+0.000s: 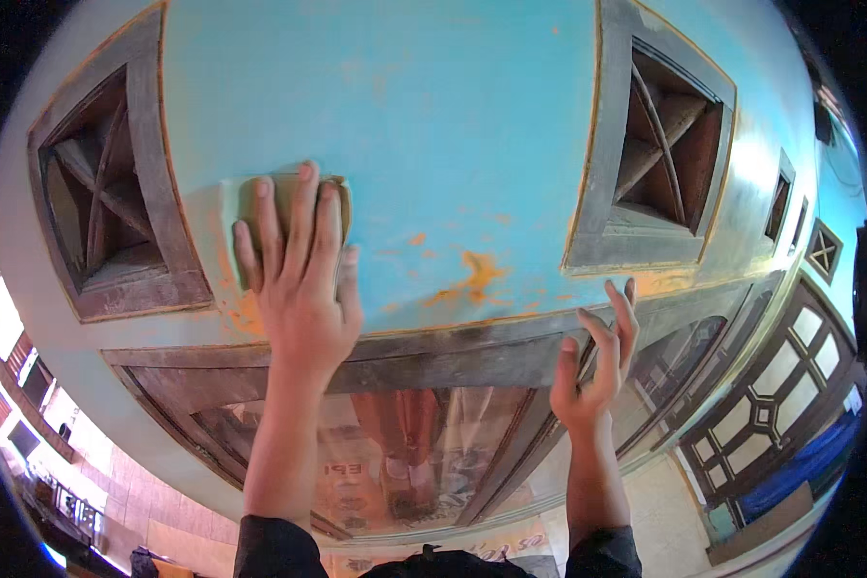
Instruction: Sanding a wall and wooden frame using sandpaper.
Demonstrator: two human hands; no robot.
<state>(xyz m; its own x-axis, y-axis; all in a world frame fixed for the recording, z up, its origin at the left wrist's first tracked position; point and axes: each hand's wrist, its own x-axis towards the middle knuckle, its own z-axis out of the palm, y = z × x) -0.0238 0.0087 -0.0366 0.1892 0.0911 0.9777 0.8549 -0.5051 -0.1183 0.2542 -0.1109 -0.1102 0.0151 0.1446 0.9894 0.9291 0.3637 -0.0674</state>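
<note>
My left hand (pixel 300 274) lies flat, fingers spread, over a brownish sheet that looks like sandpaper (pixel 289 202), pressed against a light blue painted wall (pixel 404 108). The sheet shows between and around the fingertips. Orange patches (pixel 480 274) show through the blue paint to the right of this hand, above the wooden window frame (pixel 419 354). My right hand (pixel 596 354) is raised in front of that frame's right part, fingers curled and apart, holding nothing. Whether its fingertips touch anything I cannot tell.
Wooden vents with crossed slats sit in the wall at left (pixel 101 180) and right (pixel 668 137). Glass panes (pixel 419 448) fill the window below. At far right stand a wooden door with panes (pixel 777 390) and blue cloth (pixel 802 462). Tiled floor (pixel 665 498) shows low down.
</note>
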